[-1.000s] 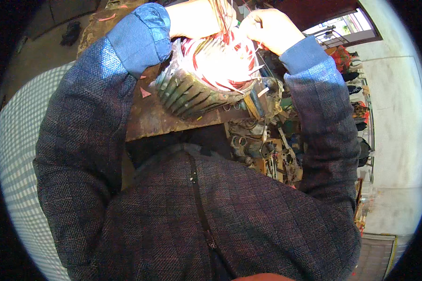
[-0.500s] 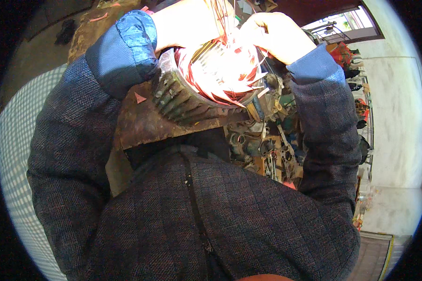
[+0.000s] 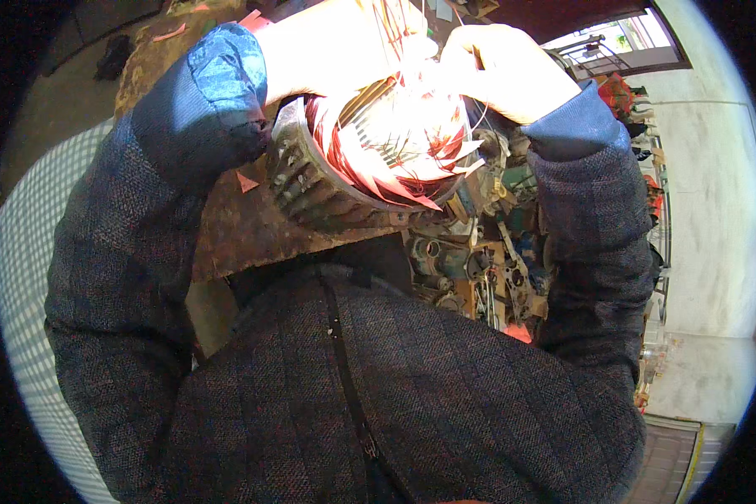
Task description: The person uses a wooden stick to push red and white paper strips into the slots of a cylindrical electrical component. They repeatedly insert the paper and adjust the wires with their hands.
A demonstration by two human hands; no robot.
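A ribbed cylindrical metal motor housing [image 3: 302, 185] sits on a stained brown workbench [image 3: 244, 244], lined with red paper strips [image 3: 407, 189] and windings, much washed out by glare. At its far side my left hand [image 3: 336, 50] is closed on thin copper-coloured wires [image 3: 391, 25] rising from the housing; its fingertips are blurred by glare. My right hand [image 3: 500, 71] reaches over the housing's right rim with fingers bent and pinched on a thin wire, close to the left fingers.
Mixed metal parts and tools [image 3: 470, 269] crowd the area right of the bench. Hanging items [image 3: 622, 101] line the pale wall [image 3: 706, 210] near a window [image 3: 630, 38]. Red scraps [image 3: 246, 181] lie on the bench, and a checked cloth [image 3: 50, 193] is at the left.
The housing appears shifted lower and slightly left in the view. My left hand has moved left and my right hand down and right, both still at the wires.
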